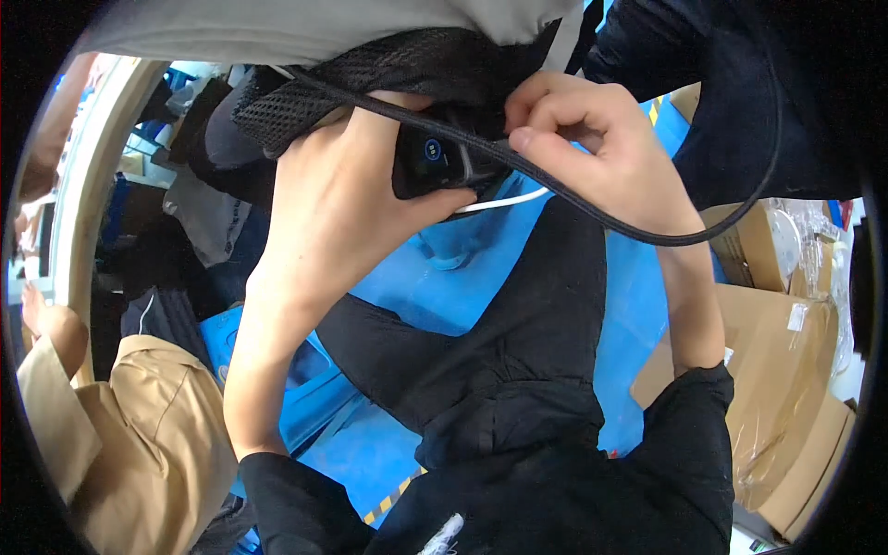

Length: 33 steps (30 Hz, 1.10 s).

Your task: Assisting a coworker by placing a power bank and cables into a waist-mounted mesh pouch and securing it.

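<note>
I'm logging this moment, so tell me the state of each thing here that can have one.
Left hand: wrapped around the black device.
Black device: held up, round blue light lit.
Right hand: fingers pinched at the black cable.
Black cable: slack, looping down.
Mesh pouch: hanging over the device.
Cardboard boxes: shut, plastic-wrapped.
</note>
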Available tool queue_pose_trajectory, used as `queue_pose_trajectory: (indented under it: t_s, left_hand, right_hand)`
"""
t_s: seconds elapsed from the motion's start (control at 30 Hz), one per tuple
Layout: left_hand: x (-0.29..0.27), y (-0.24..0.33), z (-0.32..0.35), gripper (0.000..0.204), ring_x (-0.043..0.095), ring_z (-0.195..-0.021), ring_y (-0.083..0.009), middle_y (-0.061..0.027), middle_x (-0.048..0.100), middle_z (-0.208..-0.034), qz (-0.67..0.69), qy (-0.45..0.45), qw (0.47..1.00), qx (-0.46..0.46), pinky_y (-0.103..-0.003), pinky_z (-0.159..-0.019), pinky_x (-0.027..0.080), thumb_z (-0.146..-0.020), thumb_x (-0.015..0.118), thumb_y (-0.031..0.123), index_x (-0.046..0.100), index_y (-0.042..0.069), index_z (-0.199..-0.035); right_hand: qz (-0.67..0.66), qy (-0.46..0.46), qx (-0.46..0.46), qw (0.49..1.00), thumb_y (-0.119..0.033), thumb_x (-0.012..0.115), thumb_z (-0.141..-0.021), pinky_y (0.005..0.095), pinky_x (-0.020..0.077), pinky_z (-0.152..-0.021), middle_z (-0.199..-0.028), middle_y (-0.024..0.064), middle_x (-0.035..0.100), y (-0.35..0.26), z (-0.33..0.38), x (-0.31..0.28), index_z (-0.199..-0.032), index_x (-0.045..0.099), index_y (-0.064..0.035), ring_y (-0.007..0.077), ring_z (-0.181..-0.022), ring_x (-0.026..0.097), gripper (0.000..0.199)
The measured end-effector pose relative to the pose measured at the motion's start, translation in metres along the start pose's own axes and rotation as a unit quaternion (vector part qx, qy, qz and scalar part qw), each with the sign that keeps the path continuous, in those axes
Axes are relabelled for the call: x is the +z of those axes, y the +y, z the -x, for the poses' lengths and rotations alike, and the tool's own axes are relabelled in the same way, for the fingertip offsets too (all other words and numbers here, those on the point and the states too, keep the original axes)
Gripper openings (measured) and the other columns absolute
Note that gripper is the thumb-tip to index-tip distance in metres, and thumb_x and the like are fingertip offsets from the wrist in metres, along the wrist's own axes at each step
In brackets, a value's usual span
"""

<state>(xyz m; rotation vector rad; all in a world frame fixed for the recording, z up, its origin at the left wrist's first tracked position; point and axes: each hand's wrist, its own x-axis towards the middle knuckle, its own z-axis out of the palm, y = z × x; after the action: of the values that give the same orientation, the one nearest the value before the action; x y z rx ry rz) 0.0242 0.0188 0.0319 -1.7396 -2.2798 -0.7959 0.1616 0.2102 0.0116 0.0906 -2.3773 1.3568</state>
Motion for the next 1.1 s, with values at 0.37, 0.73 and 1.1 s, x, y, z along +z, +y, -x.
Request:
queue_pose_trajectory:
  t_s: [0.37, 0.73, 1.1]
  left_hand:
    - [-0.036, -0.029, -0.005, 0.075, 0.068, -0.098, -0.029, -0.0178, 0.069, -0.11, 0.046, 0.074, 0.996, -0.001, -0.038, -0.086, 0.054, -0.059, 0.092, 0.02, 0.053, -0.002, -0.119]
    - [-0.032, -0.032, 0.008, 0.073, 0.069, -0.095, -0.0326, -0.0207, 0.069, -0.101, 0.084, 0.04, 0.996, 0.008, -0.039, -0.084, 0.055, -0.057, 0.092, 0.027, 0.056, -0.003, -0.113]
    - [0.005, -0.025, 0.025, 0.049, 0.068, -0.069, -0.0301, -0.011, 0.067, -0.074, 0.034, -0.002, 0.999, 0.001, -0.039, -0.059, 0.053, -0.068, 0.081, 0.025, 0.058, 0.01, -0.108]
  right_hand:
    - [0.086, -0.064, 0.007, 0.994, -0.034, 0.068, -0.088, 0.027, 0.0402, -0.054, -0.062, 0.0032, 0.056, -0.027, -0.068, 0.0, -0.083, 0.069, 0.0031, 0.0076, -0.06, 0.051, 0.037]
    - [0.173, -0.079, 0.087, 0.978, -0.02, 0.067, -0.09, 0.0252, 0.0319, -0.049, -0.057, -0.0028, 0.042, -0.046, -0.054, 0.017, -0.071, 0.061, 0.0028, 0.0027, -0.057, 0.039, 0.031]
    - [0.177, -0.115, 0.195, 0.958, -0.015, 0.064, -0.088, 0.0278, 0.0413, -0.053, -0.062, 0.0091, 0.059, -0.047, -0.027, 0.029, -0.081, 0.065, 0.007, 0.0115, -0.057, 0.052, 0.024]
